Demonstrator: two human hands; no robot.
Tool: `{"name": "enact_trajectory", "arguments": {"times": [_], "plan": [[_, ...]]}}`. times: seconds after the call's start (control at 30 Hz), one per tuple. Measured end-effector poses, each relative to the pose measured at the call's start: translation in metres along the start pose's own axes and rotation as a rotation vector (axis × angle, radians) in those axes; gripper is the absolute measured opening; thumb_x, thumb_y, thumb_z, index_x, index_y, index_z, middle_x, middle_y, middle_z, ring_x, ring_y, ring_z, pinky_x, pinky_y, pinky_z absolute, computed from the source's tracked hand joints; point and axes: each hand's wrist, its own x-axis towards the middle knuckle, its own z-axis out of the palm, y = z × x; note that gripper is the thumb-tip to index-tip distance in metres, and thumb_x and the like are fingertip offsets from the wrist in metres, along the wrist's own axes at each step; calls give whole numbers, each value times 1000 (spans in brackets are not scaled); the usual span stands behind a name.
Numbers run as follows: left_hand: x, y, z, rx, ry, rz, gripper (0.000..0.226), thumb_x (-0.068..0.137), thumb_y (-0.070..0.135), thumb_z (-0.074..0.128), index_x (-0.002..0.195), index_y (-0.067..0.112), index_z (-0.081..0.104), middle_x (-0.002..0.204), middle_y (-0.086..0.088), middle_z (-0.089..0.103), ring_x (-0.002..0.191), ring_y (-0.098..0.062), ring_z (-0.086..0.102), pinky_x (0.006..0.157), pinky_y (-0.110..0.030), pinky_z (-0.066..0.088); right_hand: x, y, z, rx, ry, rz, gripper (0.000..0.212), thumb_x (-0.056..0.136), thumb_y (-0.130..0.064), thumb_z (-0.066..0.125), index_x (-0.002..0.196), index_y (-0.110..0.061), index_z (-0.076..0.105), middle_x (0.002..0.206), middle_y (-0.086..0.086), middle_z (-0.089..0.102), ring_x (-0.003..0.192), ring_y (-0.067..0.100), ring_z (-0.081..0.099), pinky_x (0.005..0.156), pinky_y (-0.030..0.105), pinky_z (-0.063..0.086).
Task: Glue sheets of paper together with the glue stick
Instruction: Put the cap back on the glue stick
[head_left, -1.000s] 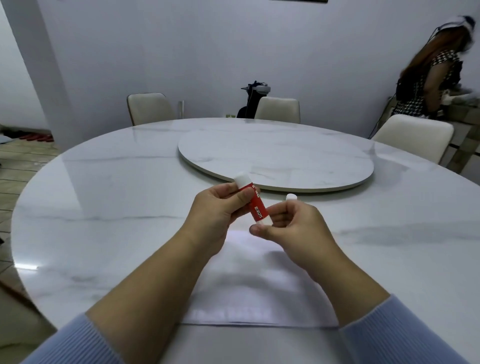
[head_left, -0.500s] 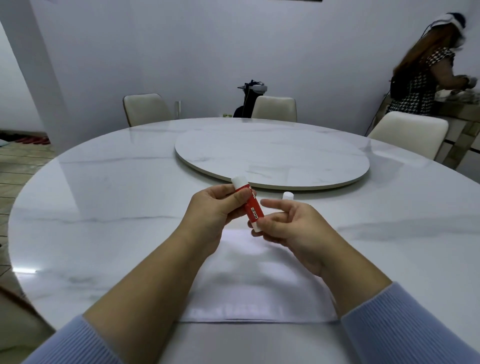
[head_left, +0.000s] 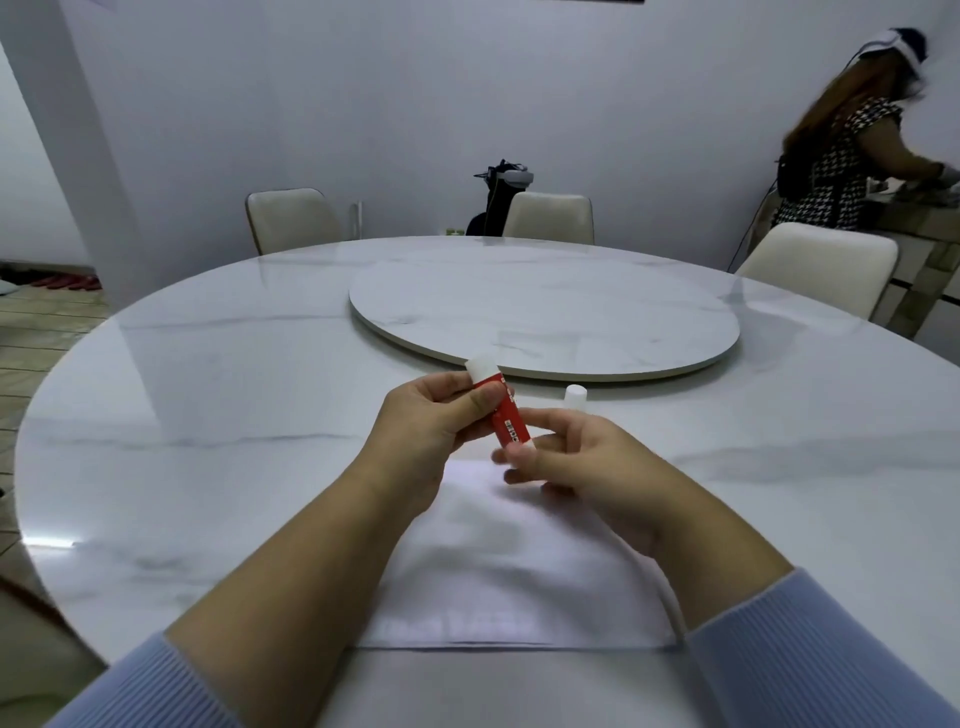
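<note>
Your left fingers (head_left: 480, 402) grip the glue stick (head_left: 503, 410); your right fingers (head_left: 519, 453) pinch its base. The cap (head_left: 575, 399) is off, and no gluing has begun on the sheets (head_left: 514, 566).

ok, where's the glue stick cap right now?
Head view: the cap stands upright on the table, just beyond the right hand, near the turntable edge.

Head-worn view, facing forward-down, close over table (head_left: 208, 415)

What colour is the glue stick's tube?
Red, with a white end, seen in the head view: glue stick.
</note>
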Motion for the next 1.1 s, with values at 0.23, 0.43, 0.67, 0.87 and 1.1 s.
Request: {"name": "enact_trajectory", "arguments": {"times": [0.23, 0.43, 0.67, 0.87, 1.1], "plan": [[-1, -4, 3, 30, -10, -4, 39, 56, 20, 74, 89, 1, 70, 80, -8, 74, 71, -17, 71, 69, -24, 58, 4, 2, 4, -227, 223, -61, 77, 58, -16, 89, 124, -25, 53, 73, -3, 63, 72, 10, 64, 69, 23, 46], [1, -2, -1, -5, 10, -17, 33, 61, 22, 72, 87, 2, 69, 79, -7, 74, 71, -16, 70, 73, -24, 58, 2, 2, -5, 38, 33, -29, 64, 76, -11, 76, 131, -19, 45, 86, -2, 75, 86, 14, 71, 79, 27, 46], [0, 0, 0, -4, 17, -10, 36, 57, 20, 72, 87, 1, 69, 78, -7, 73, 68, -15, 69, 69, -22, 58, 3, 0, -1, 27, 31, -11, 60, 80, -18, 73, 134, -21, 46, 84, -7, 75, 83, 10, 71, 75, 25, 44], [0, -3, 2, 50, 18, -16, 33, 59, 17, 74, 88, 2, 70, 77, -7, 74, 69, -15, 71, 66, -22, 57, 6, 5, 4, -200, 228, -67, 67, 64, -21, 86, 121, -26, 51, 81, 1, 70, 83, 13, 68, 75, 25, 47], [-1, -2, 2, 68, 25, -23, 33, 63, 19, 74, 90, 1, 69, 82, -11, 73, 69, -16, 70, 67, -23, 57, 4, 5, -4, -55, 77, -43, 70, 75, -15, 78, 135, -21, 44, 87, 0, 76, 91, 14, 71, 89, 30, 49]]}}
